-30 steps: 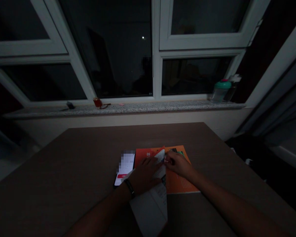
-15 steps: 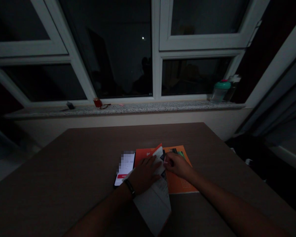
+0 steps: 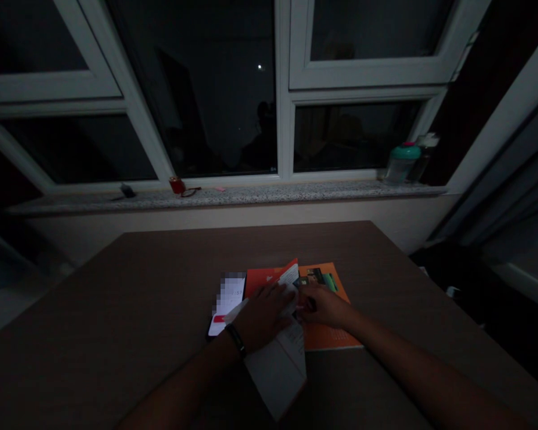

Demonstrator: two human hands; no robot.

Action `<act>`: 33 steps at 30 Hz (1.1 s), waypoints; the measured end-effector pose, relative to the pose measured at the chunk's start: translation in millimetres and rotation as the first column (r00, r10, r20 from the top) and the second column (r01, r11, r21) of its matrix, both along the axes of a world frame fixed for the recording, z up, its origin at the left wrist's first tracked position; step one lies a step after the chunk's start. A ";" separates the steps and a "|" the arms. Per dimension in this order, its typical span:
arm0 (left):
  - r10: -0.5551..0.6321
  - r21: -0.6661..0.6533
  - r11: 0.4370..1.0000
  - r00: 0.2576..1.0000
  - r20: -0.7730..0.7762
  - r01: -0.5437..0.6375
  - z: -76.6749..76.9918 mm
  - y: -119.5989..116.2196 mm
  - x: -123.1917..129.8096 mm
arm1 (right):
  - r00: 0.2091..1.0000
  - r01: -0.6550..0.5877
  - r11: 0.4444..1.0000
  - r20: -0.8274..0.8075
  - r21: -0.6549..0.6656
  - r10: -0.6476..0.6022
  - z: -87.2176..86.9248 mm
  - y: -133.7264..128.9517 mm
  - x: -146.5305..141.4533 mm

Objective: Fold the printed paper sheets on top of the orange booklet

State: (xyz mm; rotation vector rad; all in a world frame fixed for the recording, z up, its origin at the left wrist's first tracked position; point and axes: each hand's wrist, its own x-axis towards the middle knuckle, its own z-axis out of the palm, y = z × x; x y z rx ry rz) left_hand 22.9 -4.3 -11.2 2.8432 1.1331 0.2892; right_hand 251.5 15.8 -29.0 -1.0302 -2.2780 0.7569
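On the table, the left hand lay open on a booklet; the right hand curled just beside it.

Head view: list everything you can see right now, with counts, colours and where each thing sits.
brown tabletop: one, brown, in front of the person
smartphone: one, lit white screen, on the table
red booklet: one, red, beside the smartphone
orange booklet: one, orange, right of the red booklet
white paper sheets: white, count unclear, under the left hand
dark cards: several, dark with green, on the orange booklet
speckled stone windowsill: one, grey, beyond the table
teal-capped bottle: one, teal and clear, right end of the windowsill
black wristband: one, black, on the left wrist
left hand: one, flat on the white paper sheets
right hand: one, at the dark cards' near edge
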 end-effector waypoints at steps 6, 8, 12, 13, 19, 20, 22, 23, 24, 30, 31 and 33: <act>0.014 -0.038 0.999 0.999 -0.029 -0.015 -3.5 1.8 -0.9 | 0.972 0.232 0.972 -0.056 0.031 -0.230 -9.0 13.5 -0.5; 0.015 -0.040 0.999 1.000 -0.015 -0.015 -5.2 2.5 -1.4 | 0.969 0.237 0.971 -0.075 0.042 -0.234 -11.2 16.6 0.6; 0.010 -0.038 0.999 1.000 0.021 -0.009 -4.9 1.7 -1.5 | 0.984 0.168 0.984 -0.066 0.055 -0.164 -8.0 13.5 2.4; 0.007 -0.038 0.999 1.000 0.030 -0.006 -3.6 1.2 -1.2 | 0.989 0.136 0.989 -0.060 0.055 -0.133 -6.0 11.1 2.4; -0.003 -0.051 0.999 0.999 0.035 0.005 3.9 -0.3 1.0 | 1.000 -0.029 1.000 -0.005 -0.009 0.029 1.2 -1.3 0.5; -0.003 -0.051 0.999 0.999 0.033 0.005 3.3 0.2 0.8 | 1.000 -0.013 1.000 0.000 -0.016 0.013 0.2 -0.8 0.1; -0.001 -0.045 0.999 1.000 0.028 0.003 0.1 1.7 -0.5 | 0.998 0.056 0.998 -0.002 -0.013 -0.056 -3.6 3.2 -0.3; 0.003 -0.041 0.999 1.000 0.019 -0.002 -1.9 2.7 -1.4 | 0.994 0.105 0.994 -0.016 0.007 -0.105 -5.9 6.3 -0.4; 0.000 -0.038 0.999 1.000 0.006 0.001 -4.0 3.5 -2.3 | 0.989 0.141 0.990 -0.036 0.017 -0.141 -8.2 9.7 -0.2; 0.001 -0.030 1.000 1.000 -0.011 -0.001 -8.5 4.2 -4.2 | 0.976 0.196 0.980 -0.100 0.015 -0.194 -12.1 20.4 2.3; 0.004 -0.029 1.000 1.000 -0.009 -0.004 -8.1 3.8 -3.9 | 0.979 0.180 0.984 -0.097 0.019 -0.177 -11.1 19.4 2.6; 0.008 -0.034 0.999 1.000 -0.007 -0.008 -6.8 3.1 -3.6 | 0.987 0.137 0.990 -0.092 0.033 -0.133 -8.2 15.0 2.8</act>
